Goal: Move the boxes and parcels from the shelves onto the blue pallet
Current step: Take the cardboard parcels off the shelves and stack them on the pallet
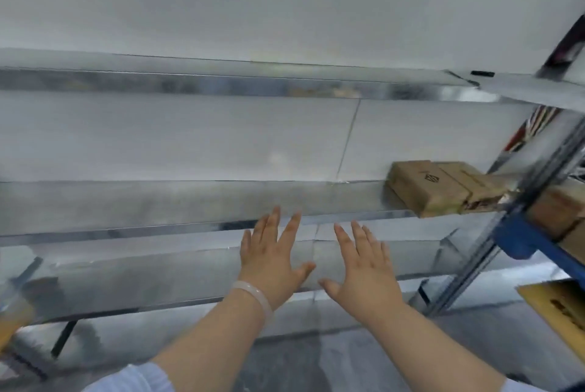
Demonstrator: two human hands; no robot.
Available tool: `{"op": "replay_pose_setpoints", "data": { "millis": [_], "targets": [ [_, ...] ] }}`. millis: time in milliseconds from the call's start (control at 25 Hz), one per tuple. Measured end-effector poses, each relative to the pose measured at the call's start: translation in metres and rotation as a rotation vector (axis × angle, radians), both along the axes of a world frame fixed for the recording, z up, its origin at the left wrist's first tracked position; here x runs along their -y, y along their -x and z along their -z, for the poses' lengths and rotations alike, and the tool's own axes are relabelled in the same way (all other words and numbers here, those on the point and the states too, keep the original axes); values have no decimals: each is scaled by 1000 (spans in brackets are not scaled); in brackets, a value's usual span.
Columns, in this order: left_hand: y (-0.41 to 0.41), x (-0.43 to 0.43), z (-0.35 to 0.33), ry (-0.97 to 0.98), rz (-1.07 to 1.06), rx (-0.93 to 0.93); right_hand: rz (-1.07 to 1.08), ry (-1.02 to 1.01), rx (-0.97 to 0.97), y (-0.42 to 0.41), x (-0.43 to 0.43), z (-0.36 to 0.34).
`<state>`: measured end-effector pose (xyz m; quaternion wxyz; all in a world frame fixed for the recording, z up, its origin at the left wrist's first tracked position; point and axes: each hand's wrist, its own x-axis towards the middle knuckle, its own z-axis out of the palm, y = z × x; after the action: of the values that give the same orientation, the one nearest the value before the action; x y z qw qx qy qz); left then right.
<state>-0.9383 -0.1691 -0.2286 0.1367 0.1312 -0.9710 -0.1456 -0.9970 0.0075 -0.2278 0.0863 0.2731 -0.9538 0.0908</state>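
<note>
A brown cardboard box (440, 186) lies at the right end of the middle metal shelf (190, 205), with a torn corner facing me. My left hand (272, 252) and my right hand (364, 265) are stretched out side by side in front of the shelves, fingers straight and spread, holding nothing. Both hands are to the left of the box and below it, apart from it. A pale bracelet sits on my left wrist. The blue pallet is out of view.
A blue and grey rack upright (519, 227) stands at the right, with more cardboard boxes (560, 217) behind it and a yellow-brown box (557, 315) lower down. The top shelf (221, 81) and bottom shelf (158, 281) carry nothing that I can see. Grey floor lies below.
</note>
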Motion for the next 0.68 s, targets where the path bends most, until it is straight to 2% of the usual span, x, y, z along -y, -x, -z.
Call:
{"op": "replay_pose_setpoints", "data": {
  "millis": [120, 360, 480, 680],
  "targets": [
    [54, -18, 2, 2, 116, 36, 115, 14, 36, 31, -14, 6],
    [165, -33, 8, -60, 284, 77, 238, -80, 113, 96, -24, 15],
    [217, -49, 7, -51, 400, 83, 392, -29, 101, 134, -42, 9],
    [276, -85, 16, -112, 525, 145, 497, -22, 188, 167, -72, 28]
  ]
}}
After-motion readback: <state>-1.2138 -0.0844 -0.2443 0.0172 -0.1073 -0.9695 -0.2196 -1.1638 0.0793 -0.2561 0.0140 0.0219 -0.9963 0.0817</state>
